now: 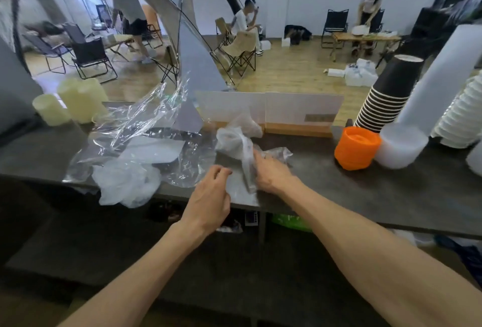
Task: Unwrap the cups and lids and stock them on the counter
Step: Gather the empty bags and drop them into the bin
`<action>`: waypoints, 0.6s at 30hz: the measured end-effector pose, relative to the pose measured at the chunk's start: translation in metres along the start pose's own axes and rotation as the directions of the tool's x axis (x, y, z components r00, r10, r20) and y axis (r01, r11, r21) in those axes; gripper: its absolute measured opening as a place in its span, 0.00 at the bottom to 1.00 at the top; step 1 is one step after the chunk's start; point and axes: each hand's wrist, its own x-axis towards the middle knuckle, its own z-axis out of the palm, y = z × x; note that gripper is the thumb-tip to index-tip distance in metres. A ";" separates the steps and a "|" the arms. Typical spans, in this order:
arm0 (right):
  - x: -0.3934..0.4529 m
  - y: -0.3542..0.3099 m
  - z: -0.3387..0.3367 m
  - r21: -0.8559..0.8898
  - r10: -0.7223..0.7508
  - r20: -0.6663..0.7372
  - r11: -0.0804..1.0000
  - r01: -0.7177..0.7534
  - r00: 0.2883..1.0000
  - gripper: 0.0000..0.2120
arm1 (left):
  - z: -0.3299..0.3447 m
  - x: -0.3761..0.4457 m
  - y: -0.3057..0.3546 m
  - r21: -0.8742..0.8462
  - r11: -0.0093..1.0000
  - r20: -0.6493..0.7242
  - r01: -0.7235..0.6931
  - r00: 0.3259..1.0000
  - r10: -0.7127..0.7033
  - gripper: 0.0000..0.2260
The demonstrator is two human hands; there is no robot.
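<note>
On the dark counter [365, 185] my right hand [273, 172] grips a crumpled clear plastic wrapper [240, 144] at the middle. My left hand [208, 196] is just left of it at the counter's front edge, fingers curled and pinching the wrapper's lower end. Unwrapped stock stands at the right: an orange lid stack [356, 148], a black cup stack [388, 94] upside down, a tall translucent lid stack [427, 107] leaning, and a white ribbed cup stack [461, 118].
Loose clear plastic film [140, 128] and a bunched white bag [125, 185] lie on the counter's left. Pale yellow candles [78, 99] stand at the far left. A low white cardboard divider [287, 110] runs along the back edge. People and folding chairs are beyond.
</note>
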 end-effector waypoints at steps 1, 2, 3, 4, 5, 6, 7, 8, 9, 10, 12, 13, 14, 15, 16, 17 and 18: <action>-0.006 -0.001 0.001 -0.003 0.005 -0.011 1.000 -0.005 1.000 0.37 | 0.005 0.003 0.000 -0.032 0.999 -0.008 0.007 1.000 -0.007 0.23; -0.015 -0.003 0.001 -0.005 0.004 -0.016 1.000 -0.004 1.000 0.30 | 0.010 0.006 0.000 -0.073 0.997 -0.012 0.013 1.000 -0.014 0.27; -0.024 -0.004 0.004 -0.002 -0.005 -0.023 1.000 0.005 1.000 0.23 | 0.015 0.009 0.001 -0.104 0.994 -0.008 0.020 1.000 -0.021 0.30; -0.035 -0.005 0.005 0.004 -0.014 -0.030 1.000 0.014 0.999 0.16 | 0.020 0.013 0.003 -0.112 0.993 0.000 0.022 1.000 -0.022 0.33; -0.047 -0.006 0.007 0.017 -0.028 -0.039 0.999 0.029 0.999 0.12 | 0.024 0.018 0.005 -0.094 0.995 0.014 0.030 0.999 -0.029 0.36; -0.060 -0.006 0.007 0.040 -0.046 -0.049 0.998 0.048 0.998 0.09 | 0.027 0.024 0.007 -0.059 0.997 0.033 0.047 0.998 -0.045 0.37; -0.070 -0.004 0.008 0.061 -0.065 -0.055 0.996 0.069 0.996 0.07 | 0.029 0.031 0.009 -0.009 0.997 0.057 0.071 0.996 -0.070 0.38; -0.080 -0.002 0.010 0.087 -0.079 -0.052 0.993 0.083 0.995 0.05 | 0.031 0.039 0.009 0.045 0.996 0.083 0.080 0.993 -0.083 0.35; -0.089 0.002 0.011 0.131 -0.081 -0.064 0.987 0.088 0.995 0.03 | 0.033 0.046 0.009 0.084 0.995 0.108 0.062 0.992 -0.070 0.28; -0.096 0.007 0.012 0.203 -0.063 -0.108 0.976 0.084 0.992 0.03 | 0.037 0.051 0.008 0.072 0.997 0.136 0.019 0.990 -0.028 0.19; -0.107 0.017 0.012 0.365 0.016 -0.215 0.929 0.066 0.976 0.10 | 0.043 0.049 0.011 -0.091 0.995 0.197 -0.035 0.979 0.052 0.05; -0.110 0.021 0.010 0.412 0.037 -0.236 0.909 0.065 0.971 0.21 | 0.043 0.042 0.017 -0.201 0.980 0.229 -0.009 0.972 0.056 0.04; -0.111 0.025 0.007 0.427 0.035 -0.222 0.902 0.065 0.974 0.34 | 0.042 0.034 0.024 -0.313 0.950 0.248 0.016 0.967 0.065 0.05; -0.111 0.027 0.005 0.404 0.029 -0.181 0.914 0.048 0.983 0.44 | 0.041 0.026 0.033 -0.421 0.907 0.248 0.026 0.965 0.087 0.06; -0.112 0.027 0.003 0.368 0.026 -0.143 0.929 0.029 0.989 0.49 | 0.037 0.017 0.044 -0.526 0.850 0.225 0.021 0.968 0.115 0.07; -0.115 0.024 0.001 0.352 0.019 -0.138 0.936 0.031 0.990 0.46 | 0.034 0.009 0.055 -0.611 0.791 0.187 0.018 0.975 0.123 0.09; -0.119 0.022 0.001 0.364 0.012 -0.174 0.930 0.053 0.985 0.38 | 0.033 0.001 0.065 -0.681 0.731 0.148 0.031 0.984 0.096 0.11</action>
